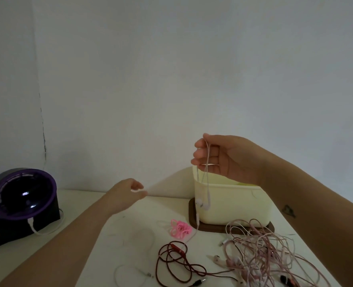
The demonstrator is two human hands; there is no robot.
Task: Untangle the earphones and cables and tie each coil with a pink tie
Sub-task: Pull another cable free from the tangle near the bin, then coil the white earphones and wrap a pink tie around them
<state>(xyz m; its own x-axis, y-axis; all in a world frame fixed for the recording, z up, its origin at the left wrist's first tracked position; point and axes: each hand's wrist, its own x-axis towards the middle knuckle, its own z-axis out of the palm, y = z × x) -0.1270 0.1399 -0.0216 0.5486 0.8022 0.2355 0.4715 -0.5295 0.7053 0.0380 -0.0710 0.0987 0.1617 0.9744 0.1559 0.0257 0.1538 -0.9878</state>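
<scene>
Holds white earphones (207, 179) up in the right hand (223, 158), above the left front corner of the cream bin (229, 204). Grips the doubled cord with curled fingers and thumb; lets both earbuds dangle against the bin's left face, the inline remote lower still, the rest of the cord trailing onto the desk (109, 235) left of the bin. Reaches the left hand (128, 193) out well left of the bin, fingers curled, thumb and forefinger pinching a whitish strand (138, 190); cannot tell whether that belongs to the same cord.

Stands upright on a dark wooden tray (194, 222), that bin, open-topped; shows only a hint of yellow inside near the far wall, contents otherwise hidden by the rim and the right hand.

Just in front of the bin's left corner, a small heap of pink ties (180, 228). Nearer than that, a loose red braided cable (177, 259) with a black plug. In front of the bin's right half, a big tangle of pink cables (270, 251) and earbuds, touching the tray's edge. Far left of the bin, a black device with a purple ring (20, 204), a white lead (38, 230) plugged into its front.

Small dark tattoo (288, 211) on the right forearm, unreadable.
</scene>
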